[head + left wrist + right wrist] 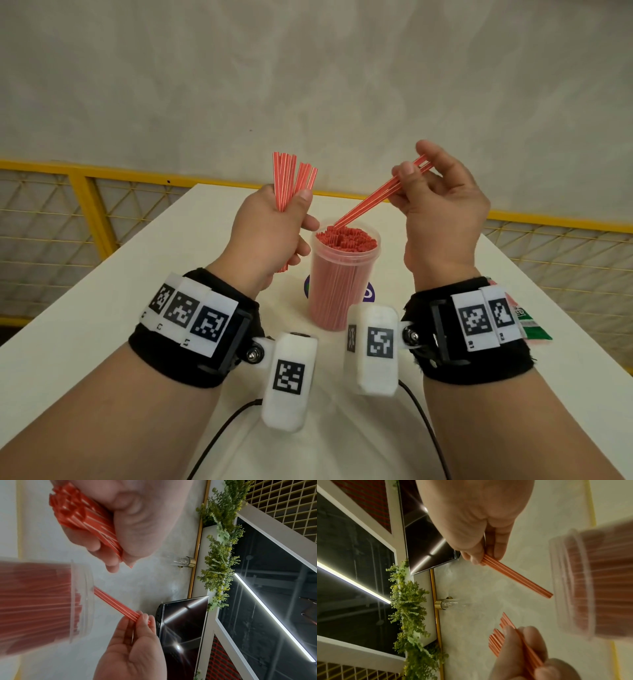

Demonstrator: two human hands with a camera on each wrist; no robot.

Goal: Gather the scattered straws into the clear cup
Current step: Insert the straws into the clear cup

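On a white table (pixel 102 329) by yellow railing (pixel 85 205), clear cup (pixel 342 274), grey wall (pixel 308 68)

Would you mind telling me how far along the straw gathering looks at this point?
Mostly done: the clear cup on the table is already packed with red straws. In hand: the right hand pinches a few straws angled down to the cup's mouth, tips at the packed tops. Left: the left hand grips a bundle of straws beside the cup, yet to go in. No loose straws show on the table.
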